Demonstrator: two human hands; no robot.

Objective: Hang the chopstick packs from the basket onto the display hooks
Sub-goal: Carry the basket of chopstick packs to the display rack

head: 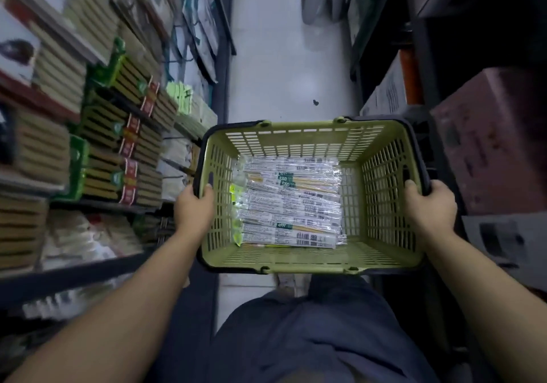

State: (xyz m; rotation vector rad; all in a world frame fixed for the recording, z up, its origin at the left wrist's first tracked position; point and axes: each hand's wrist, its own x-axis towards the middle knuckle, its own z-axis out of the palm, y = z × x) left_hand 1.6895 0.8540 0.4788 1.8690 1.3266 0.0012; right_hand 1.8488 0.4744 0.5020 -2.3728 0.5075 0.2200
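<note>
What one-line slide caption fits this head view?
Both hands, left and right, grip a green basket of chopstick packs beside stocked shelves.

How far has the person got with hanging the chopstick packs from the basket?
Nothing looks hung from this load yet. In hand: the left hand and right hand each grip a side rim of the green basket. Left: the whole stack of chopstick packs lies on the basket floor, to go on the display shelving at the person's left.

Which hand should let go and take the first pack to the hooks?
Left, probably. Both the left hand and right hand grip the rim of the green slatted plastic basket. The display racks of hanging goods stand on the left; the clear-wrapped chopstick packs lie nearer the left wall.
</note>
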